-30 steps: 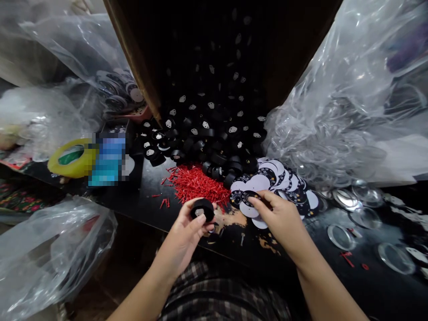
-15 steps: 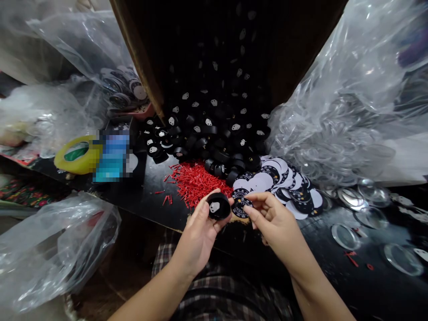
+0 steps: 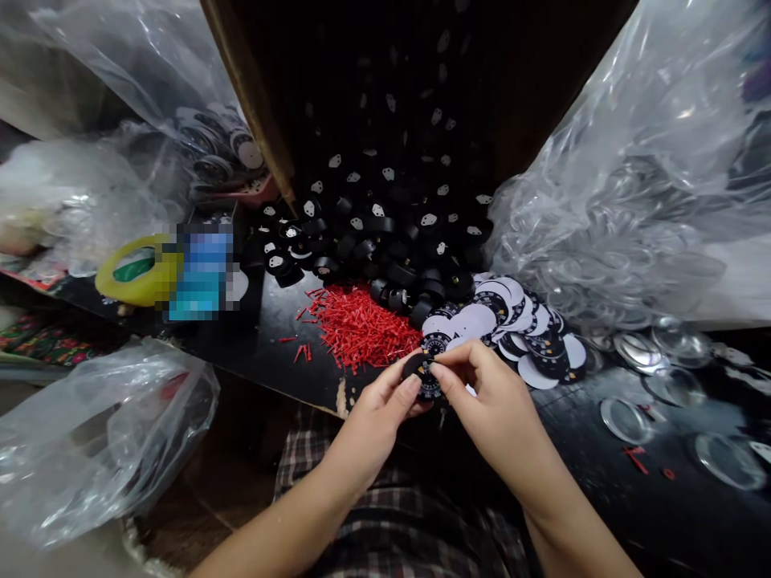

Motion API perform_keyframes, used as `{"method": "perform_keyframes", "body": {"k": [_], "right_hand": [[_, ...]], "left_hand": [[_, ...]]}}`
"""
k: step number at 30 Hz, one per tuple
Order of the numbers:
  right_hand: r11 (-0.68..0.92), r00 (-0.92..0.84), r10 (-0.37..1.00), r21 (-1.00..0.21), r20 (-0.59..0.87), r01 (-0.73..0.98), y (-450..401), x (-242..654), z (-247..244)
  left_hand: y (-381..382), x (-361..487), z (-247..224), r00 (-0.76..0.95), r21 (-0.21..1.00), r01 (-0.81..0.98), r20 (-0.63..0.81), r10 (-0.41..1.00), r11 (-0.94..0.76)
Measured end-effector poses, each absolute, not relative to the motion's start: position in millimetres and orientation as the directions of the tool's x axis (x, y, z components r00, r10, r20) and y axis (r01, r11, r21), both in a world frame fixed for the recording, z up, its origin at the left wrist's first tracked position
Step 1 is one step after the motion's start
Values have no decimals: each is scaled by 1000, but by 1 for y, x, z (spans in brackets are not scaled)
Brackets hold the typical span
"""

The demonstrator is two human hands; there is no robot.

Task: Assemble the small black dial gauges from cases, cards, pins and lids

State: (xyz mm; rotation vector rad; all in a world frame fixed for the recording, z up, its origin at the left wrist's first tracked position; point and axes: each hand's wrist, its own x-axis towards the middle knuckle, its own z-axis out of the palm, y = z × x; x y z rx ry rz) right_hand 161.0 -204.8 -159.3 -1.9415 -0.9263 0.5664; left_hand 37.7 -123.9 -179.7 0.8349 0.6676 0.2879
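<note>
My left hand [image 3: 381, 405] is closed around a small round black housing [image 3: 411, 366] above the table's front edge. Pinched in my right hand [image 3: 487, 387] is a printed black dial disc [image 3: 430, 385], brought against the housing's open face. Fingers hide parts of both, so I cannot tell whether the disc sits inside the rim. Just beyond my hands lies a heap of small red pointers [image 3: 367, 329]. Overlapping dial discs [image 3: 479, 319], some white side up, spread beyond my right hand. Many black housings [image 3: 397, 253] with pale tabs are piled at the back.
On the right, a large clear plastic bag [image 3: 620, 241] holds clear rings, and loose clear rings [image 3: 626, 421] lie on the black table. A yellow tape roll [image 3: 136, 277] is at left. Another plastic bag [image 3: 120, 433] hangs near the front left. A brown panel [image 3: 253, 104] borders the pile.
My left hand has moved right and turned the housing toward my right hand. The dial disc, apart from the housing before, now meets it.
</note>
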Motion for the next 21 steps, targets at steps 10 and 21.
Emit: {"method": "perform_keyframes", "body": {"k": [10,21], "right_hand": [[-360,537,827,-892,-169,273,-207,166,-173],[-266,426,904,-823,-33,501,-216,174,-170]], "left_hand": [[-126,44,-177,756,667,15,-496,428,745],[-101,19,-182,683,931,137,-336,649,337]]}}
